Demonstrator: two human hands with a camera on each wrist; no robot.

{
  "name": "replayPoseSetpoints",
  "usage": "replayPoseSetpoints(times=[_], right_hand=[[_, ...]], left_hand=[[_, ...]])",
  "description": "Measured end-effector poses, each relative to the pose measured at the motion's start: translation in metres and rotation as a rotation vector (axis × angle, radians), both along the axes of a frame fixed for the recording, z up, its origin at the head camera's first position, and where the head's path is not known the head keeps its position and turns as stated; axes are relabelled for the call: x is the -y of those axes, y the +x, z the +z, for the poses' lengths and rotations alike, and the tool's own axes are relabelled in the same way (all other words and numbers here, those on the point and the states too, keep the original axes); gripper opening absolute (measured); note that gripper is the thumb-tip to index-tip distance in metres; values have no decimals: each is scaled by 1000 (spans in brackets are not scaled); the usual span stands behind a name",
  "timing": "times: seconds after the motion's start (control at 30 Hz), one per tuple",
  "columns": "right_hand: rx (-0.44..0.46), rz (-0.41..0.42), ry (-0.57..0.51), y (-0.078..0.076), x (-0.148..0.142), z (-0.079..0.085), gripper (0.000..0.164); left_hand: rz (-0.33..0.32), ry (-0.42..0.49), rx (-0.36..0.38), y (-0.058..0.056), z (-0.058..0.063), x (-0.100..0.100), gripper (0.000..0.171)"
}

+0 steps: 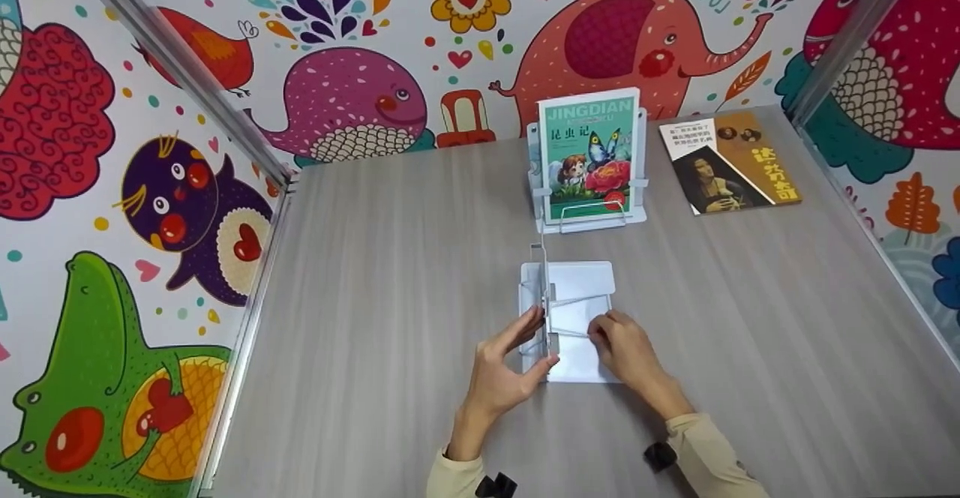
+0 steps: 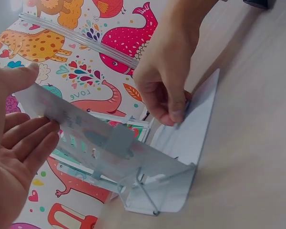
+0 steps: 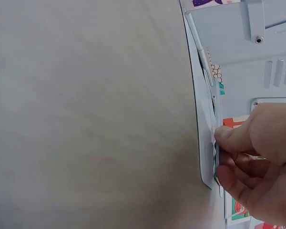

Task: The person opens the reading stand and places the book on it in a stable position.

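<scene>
A light metal book stand point(image 1: 581, 279) lies on the table with its back panel point(image 2: 86, 119) raised from the base. My left hand point(image 1: 499, 378) holds the panel between thumb and fingers, the fingertips against its face. Over the base, my right hand point(image 1: 630, 348) pinches the stand's wire support point(image 1: 576, 300) between thumb and forefinger. In the right wrist view, the right hand point(image 3: 257, 162) grips this wire close above the base plate point(image 3: 205, 143); the fingers hide part of it.
Behind, a second stand point(image 1: 637, 217) carries a green book point(image 1: 589, 157) with a butterfly cover. A brown and white book point(image 1: 731, 162) lies flat at the back right. Cartoon-printed walls point(image 1: 360, 100) border the grey table point(image 1: 375, 295).
</scene>
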State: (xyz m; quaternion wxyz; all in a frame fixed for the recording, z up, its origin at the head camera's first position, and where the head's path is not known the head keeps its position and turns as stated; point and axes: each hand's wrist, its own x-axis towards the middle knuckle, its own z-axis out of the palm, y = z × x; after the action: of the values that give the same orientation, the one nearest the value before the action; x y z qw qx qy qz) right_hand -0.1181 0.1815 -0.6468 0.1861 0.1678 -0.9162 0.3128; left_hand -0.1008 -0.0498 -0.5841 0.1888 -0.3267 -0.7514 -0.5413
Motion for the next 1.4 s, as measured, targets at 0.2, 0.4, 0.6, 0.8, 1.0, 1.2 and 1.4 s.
replayPoseSetpoints(times=[0.2,0.4,0.6,0.8,1.0,1.2,1.4], right_hand=[[321,18,-273,0,-20,3,13],[354,87,-366,-1,-29,-1,10],[372,155,-486,-2,-35,-5,6],[443,169,-544,-2,-41,-7,4],[452,176,-564,-3,-44,-11,9],[420,248,-587,-2,-47,-11,18],[426,254,-606,0,-48,-12,26]], left_hand=[[29,-43,87,4,-11,-4,62],[32,-84,72,6,-14,-11,60],[55,-127,32,7,-15,-22,56],[82,-167,40,10,-15,-34,52],[100,-203,45,12,-15,-43,48],[79,-237,22,12,-14,-49,49],[73,-246,8,12,-17,-53,48]])
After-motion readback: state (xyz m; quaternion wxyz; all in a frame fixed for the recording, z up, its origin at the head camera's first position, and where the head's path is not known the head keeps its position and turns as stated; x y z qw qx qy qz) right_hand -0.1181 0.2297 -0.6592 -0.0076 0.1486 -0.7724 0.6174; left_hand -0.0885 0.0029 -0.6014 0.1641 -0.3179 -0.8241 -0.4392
